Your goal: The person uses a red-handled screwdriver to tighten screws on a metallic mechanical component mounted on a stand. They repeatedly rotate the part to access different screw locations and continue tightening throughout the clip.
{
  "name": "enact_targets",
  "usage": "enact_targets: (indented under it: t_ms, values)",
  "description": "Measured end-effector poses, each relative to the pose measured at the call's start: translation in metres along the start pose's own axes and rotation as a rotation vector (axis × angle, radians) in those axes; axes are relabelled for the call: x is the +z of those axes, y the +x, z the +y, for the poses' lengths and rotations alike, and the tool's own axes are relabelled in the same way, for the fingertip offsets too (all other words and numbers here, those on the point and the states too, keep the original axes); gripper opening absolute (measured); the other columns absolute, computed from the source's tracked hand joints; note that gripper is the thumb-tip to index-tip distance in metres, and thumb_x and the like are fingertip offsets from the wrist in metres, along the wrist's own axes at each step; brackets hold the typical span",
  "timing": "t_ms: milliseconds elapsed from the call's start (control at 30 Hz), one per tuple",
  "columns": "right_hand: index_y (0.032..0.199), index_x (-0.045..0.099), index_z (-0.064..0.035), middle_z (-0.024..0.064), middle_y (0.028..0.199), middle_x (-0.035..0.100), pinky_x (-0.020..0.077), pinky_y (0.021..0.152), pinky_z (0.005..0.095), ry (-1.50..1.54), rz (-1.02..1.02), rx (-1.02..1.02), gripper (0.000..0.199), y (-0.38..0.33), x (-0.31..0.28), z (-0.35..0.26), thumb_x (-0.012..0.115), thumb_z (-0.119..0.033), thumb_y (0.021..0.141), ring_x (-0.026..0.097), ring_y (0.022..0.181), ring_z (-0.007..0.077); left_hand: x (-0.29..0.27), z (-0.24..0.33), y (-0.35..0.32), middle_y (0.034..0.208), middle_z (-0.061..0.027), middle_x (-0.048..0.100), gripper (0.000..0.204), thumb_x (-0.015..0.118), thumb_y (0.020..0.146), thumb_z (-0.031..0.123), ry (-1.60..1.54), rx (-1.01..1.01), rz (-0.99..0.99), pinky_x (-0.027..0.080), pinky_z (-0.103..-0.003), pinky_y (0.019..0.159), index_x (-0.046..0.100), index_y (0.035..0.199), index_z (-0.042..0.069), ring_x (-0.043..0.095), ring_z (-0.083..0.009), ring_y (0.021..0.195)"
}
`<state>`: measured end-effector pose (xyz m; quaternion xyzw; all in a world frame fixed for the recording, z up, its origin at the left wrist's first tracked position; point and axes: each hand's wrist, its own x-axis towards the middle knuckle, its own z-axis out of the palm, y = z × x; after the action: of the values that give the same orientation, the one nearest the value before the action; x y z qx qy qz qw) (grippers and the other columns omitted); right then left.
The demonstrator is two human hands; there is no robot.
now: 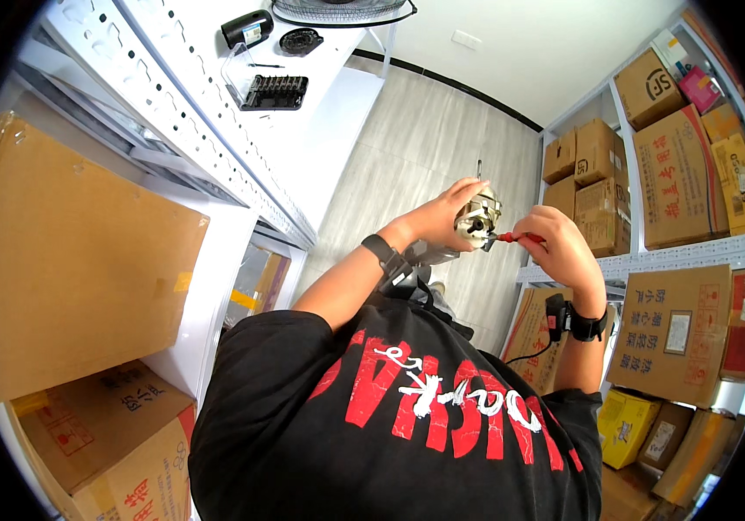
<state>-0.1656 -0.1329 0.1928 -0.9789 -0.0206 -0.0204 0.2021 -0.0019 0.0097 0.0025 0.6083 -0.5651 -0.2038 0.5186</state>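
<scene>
My left hand is wrapped around an electric motor with a cream and metal body, held up in front of my chest. A thin metal shaft sticks out of its far end. From the right, my right hand grips a red-handled screwdriver in closed fingers. The screwdriver points left at the near end of the motor, beside a small dark part there. Whether its tip sits in a screw is too small to tell.
On the white table at the far left lie an opened bit set, a black cylinder, a black round part and a wire fan guard. Cardboard boxes fill the right shelves; a large carton stands left.
</scene>
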Motion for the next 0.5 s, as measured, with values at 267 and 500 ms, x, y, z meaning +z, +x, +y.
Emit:
enact_targets:
  t_ms: [267,500]
  values:
    - [0.085,0.068,-0.0017,0.0128,0.068,0.065,0.0508,0.063,0.0442,-0.196,0.071,0.326,0.023,-0.003,0.004,-0.017,0.077,-0.023,0.085,0.063,0.064,0.0367,0.001,-0.003,0.001,0.155,-0.0163,0.03,0.118,0.09,0.062,0.021,-0.002,-0.003,-0.007,0.038,-0.041,0.116,0.022,0.158,0.011,0.038,-0.0343,0.142]
    - [0.088,0.069,-0.0032,0.0149,0.064,0.062,0.048,0.057,0.0376,-0.052,0.173,0.429,0.016,0.002,0.015,0.016,0.074,-0.018,0.086,0.062,0.059,0.0316,-0.002,0.003,0.0,0.157,-0.0164,0.029,0.118,0.09,0.061,0.021,-0.021,-0.031,-0.031,0.035,-0.04,0.118,0.023,0.158,0.009,0.036,-0.0341,0.144]
